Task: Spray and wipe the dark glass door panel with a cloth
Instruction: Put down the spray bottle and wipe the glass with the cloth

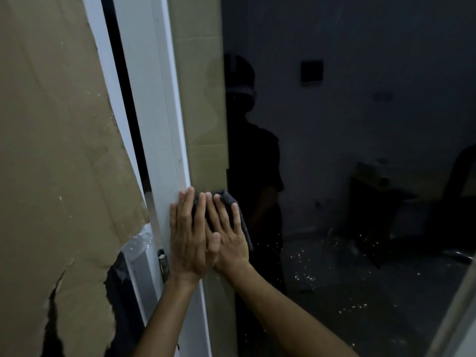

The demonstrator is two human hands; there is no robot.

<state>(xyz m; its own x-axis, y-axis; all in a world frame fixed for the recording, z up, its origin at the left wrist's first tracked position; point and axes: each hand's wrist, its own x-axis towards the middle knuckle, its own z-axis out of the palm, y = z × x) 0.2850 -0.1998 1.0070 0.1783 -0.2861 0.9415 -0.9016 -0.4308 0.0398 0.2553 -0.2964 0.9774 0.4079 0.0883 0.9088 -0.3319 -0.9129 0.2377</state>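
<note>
The dark glass door panel fills the right of the view and mirrors a dim room and a person. A dark grey cloth lies flat against the glass next to the white door frame. My right hand presses the cloth to the glass with straight, spread fingers. My left hand lies beside it, fingers straight, partly over the cloth and partly on the frame, its thumb overlapping my right hand. No spray bottle is in view.
Torn brown cardboard covers the surface left of the frame, with clear tape at its lower edge. A metal latch sits on the frame by my left wrist. White specks dot the lower glass.
</note>
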